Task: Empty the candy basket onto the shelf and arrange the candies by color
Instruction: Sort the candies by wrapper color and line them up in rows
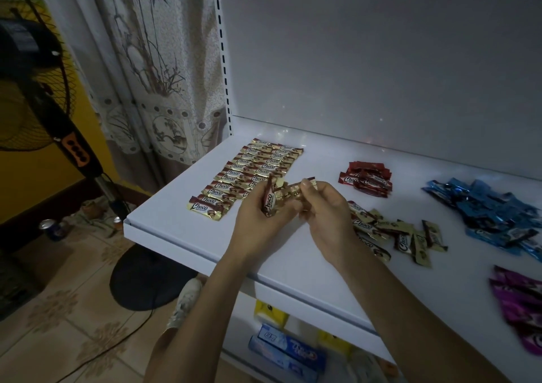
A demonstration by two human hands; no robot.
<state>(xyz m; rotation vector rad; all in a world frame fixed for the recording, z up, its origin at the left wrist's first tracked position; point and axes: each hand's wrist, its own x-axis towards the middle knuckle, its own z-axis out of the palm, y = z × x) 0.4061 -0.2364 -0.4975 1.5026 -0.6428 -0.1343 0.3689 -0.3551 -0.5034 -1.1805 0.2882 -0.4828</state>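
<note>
Both bare forearms reach forward from the lower edge, with the hands close together. The left hand [259,221] curls its fingers round a few candies [271,202]. The right hand [327,215], thumb on top, pinches one of them.

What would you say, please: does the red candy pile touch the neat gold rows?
Apart. The head view shows bare white shelf between the red candy pile and the gold rows.
</note>
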